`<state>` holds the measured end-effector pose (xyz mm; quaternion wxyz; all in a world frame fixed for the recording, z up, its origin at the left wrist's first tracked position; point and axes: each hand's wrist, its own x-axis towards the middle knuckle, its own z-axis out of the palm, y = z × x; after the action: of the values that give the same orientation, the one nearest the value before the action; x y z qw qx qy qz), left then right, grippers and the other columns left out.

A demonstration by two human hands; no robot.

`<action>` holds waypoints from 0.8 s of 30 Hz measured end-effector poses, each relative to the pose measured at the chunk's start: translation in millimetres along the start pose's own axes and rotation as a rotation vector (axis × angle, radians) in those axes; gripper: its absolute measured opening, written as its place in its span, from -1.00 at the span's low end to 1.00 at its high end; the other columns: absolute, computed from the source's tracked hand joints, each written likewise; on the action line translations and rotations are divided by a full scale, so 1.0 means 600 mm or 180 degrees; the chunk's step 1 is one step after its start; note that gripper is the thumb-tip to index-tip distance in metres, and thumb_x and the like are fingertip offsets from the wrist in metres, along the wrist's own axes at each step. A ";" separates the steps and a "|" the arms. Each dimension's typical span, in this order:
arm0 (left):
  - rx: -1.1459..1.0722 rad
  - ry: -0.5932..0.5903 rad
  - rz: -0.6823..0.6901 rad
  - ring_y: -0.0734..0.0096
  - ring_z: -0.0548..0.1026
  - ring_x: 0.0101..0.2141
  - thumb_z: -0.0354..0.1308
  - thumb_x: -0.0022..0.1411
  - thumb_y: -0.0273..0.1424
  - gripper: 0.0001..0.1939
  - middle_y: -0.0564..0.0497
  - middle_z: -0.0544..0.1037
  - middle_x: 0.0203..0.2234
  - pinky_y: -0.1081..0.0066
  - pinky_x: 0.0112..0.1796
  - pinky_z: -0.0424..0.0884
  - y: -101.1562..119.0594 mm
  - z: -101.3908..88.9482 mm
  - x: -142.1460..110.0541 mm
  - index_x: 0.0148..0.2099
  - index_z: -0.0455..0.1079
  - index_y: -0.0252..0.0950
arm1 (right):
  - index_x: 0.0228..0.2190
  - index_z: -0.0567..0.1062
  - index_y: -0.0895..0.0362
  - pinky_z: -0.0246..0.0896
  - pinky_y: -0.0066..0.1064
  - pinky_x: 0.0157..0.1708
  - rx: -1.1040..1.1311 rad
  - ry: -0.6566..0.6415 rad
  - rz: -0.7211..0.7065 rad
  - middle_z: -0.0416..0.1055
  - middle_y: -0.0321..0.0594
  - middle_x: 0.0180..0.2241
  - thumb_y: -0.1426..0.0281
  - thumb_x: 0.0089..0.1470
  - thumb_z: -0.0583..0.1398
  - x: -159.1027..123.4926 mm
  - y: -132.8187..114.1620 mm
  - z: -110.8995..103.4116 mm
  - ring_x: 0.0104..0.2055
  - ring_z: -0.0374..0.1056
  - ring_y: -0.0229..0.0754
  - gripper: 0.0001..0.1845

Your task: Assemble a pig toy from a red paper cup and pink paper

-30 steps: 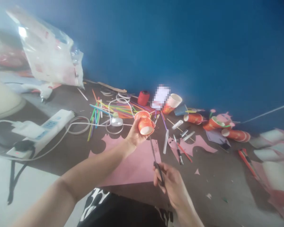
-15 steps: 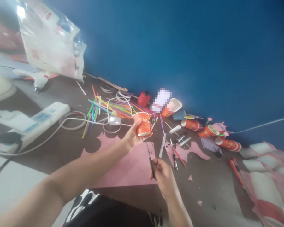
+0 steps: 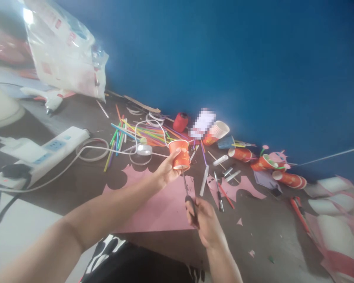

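Note:
My left hand (image 3: 168,169) is closed around an orange-red paper cup (image 3: 179,152) with a pale pattern, its rim facing up. In my right hand (image 3: 205,216) are scissors (image 3: 190,204) with dark handles. Their narrow blades point up and away from me, and the tip meets the cup's lower edge; whether it has pierced the cup I cannot tell. Beneath both hands lies a sheet of pink paper (image 3: 156,210) with curved pieces cut from its far edge.
Coloured straws (image 3: 144,133), a white cable and a power strip (image 3: 44,153) lie on the left. A glue gun (image 3: 50,98) rests farther back. To the right are more paper cups (image 3: 289,179), a pen (image 3: 219,192), a red cutter (image 3: 301,214) and pink scraps.
The scissors have turned slightly in my right hand, their handles now more visible. My left hand still holds the cup at the blade tip. The view has shifted slightly.

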<state>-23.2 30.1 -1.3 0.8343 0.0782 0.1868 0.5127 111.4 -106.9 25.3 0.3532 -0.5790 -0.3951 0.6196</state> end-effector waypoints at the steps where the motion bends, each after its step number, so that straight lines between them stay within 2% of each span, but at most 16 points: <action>1: 0.0008 -0.0009 0.0000 0.46 0.50 -0.46 0.24 0.07 -0.30 -0.75 0.03 0.48 -0.45 0.38 -0.30 0.47 -0.001 0.000 -0.001 -0.23 0.37 -0.33 | -0.56 0.35 0.15 -0.24 -0.54 -0.70 0.0574 -0.0196 0.0265 0.15 -0.44 -0.77 0.04 -0.13 0.25 0.004 0.003 0.001 -0.74 -0.08 -0.44 -0.58; 4: 0.0239 -0.0177 -0.0095 0.48 0.47 -0.53 0.25 0.05 -0.32 -0.77 0.02 0.48 -0.50 0.40 -0.35 0.45 -0.016 0.006 -0.012 -0.28 0.38 -0.36 | -0.51 0.41 0.19 -0.32 -0.55 -0.74 0.1582 -0.0475 0.0733 0.02 -0.54 -0.80 -0.01 -0.22 0.28 0.016 0.005 0.002 -0.77 -0.23 -0.48 -0.51; 6: 0.0549 -0.0387 -0.0249 0.45 0.45 -0.56 0.27 0.03 -0.31 -0.74 -0.03 0.47 -0.54 0.43 -0.45 0.41 -0.034 0.014 -0.025 -0.32 0.40 -0.41 | -0.51 0.41 0.20 -0.31 -0.55 -0.74 0.1690 -0.0361 0.0583 0.04 -0.53 -0.80 0.04 -0.20 0.30 0.024 0.001 0.002 -0.77 -0.23 -0.50 -0.55; 9: 0.0597 -0.0366 -0.0175 0.34 0.50 -0.47 0.27 0.01 -0.24 -0.65 -0.09 0.50 -0.47 0.39 -0.43 0.42 -0.054 0.022 -0.036 -0.25 0.41 -0.43 | -0.49 0.40 0.20 -0.33 -0.56 -0.73 0.1421 -0.0098 0.0142 0.15 -0.47 -0.77 0.12 -0.09 0.28 0.030 -0.007 0.005 -0.76 -0.17 -0.50 -0.62; 11: 0.0529 -0.0295 -0.0115 0.28 0.52 -0.41 0.29 -0.01 -0.23 -0.61 -0.12 0.52 -0.41 0.36 -0.40 0.44 -0.055 0.021 -0.034 -0.22 0.40 -0.43 | -0.47 0.39 0.20 -0.35 -0.56 -0.73 0.1260 -0.0075 0.0038 0.18 -0.46 -0.75 0.11 -0.04 0.25 0.030 -0.008 0.010 -0.77 -0.17 -0.51 -0.62; 14: 0.0333 -0.0186 -0.0026 0.30 0.53 -0.40 0.27 0.01 -0.24 -0.64 -0.10 0.52 -0.39 0.35 -0.36 0.47 -0.037 0.013 -0.020 -0.22 0.38 -0.40 | -0.48 0.36 0.18 -0.31 -0.57 -0.73 0.0868 -0.0010 -0.0073 0.20 -0.45 -0.74 0.08 0.00 0.21 0.016 -0.004 0.018 -0.76 -0.17 -0.50 -0.61; 16: 0.0136 0.0033 0.0221 0.34 0.53 -0.40 0.25 0.05 -0.24 -0.67 -0.05 0.51 -0.41 0.35 -0.34 0.48 -0.021 0.008 -0.011 -0.21 0.37 -0.36 | -0.53 0.34 0.17 -0.16 -0.58 -0.71 0.0208 0.0122 -0.0233 0.24 -0.41 -0.72 0.11 0.00 0.22 -0.005 0.002 0.016 -0.72 -0.03 -0.46 -0.62; 18: -0.0083 0.0195 0.0375 0.35 0.53 -0.37 0.22 0.07 -0.22 -0.67 -0.02 0.51 -0.40 0.34 -0.31 0.49 -0.008 0.007 -0.007 -0.19 0.35 -0.33 | -0.56 0.35 0.16 0.05 -0.55 -0.62 -0.0512 0.0252 -0.0328 0.31 -0.35 -0.68 0.14 -0.03 0.24 -0.034 0.008 0.001 -0.64 0.18 -0.37 -0.65; 20: -0.0254 0.0093 0.0224 0.33 0.53 -0.33 0.20 0.09 -0.19 -0.65 -0.03 0.52 -0.37 0.31 -0.28 0.49 -0.004 0.007 -0.008 -0.16 0.35 -0.33 | -0.50 0.40 0.15 0.19 -0.50 -0.54 -0.0887 0.0490 -0.0282 0.38 -0.29 -0.65 0.12 -0.02 0.22 -0.063 0.014 -0.031 -0.57 0.31 -0.27 -0.66; 22: -0.0313 -0.0086 -0.0021 0.30 0.53 -0.29 0.17 0.11 -0.17 -0.63 -0.06 0.52 -0.34 0.29 -0.25 0.49 -0.007 0.008 -0.012 -0.14 0.36 -0.34 | -0.44 0.46 0.14 0.28 -0.46 -0.47 -0.1185 0.1115 -0.0385 0.47 -0.21 -0.56 0.07 -0.09 0.24 -0.089 0.018 -0.074 -0.48 0.39 -0.17 -0.63; 24: -0.0270 -0.0141 -0.0197 0.29 0.53 -0.28 0.16 0.12 -0.15 -0.60 -0.10 0.53 -0.31 0.29 -0.24 0.49 -0.011 0.007 -0.016 -0.13 0.36 -0.36 | -0.39 0.49 0.13 0.29 -0.44 -0.51 -0.1500 0.1850 -0.0255 0.52 -0.15 -0.49 0.03 -0.16 0.26 -0.107 0.018 -0.122 -0.45 0.42 -0.12 -0.57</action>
<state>-20.1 19.1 2.7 0.8563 0.0483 0.1486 0.4923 189.9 -163.3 42.4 0.3316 -0.7802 -0.4324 0.3072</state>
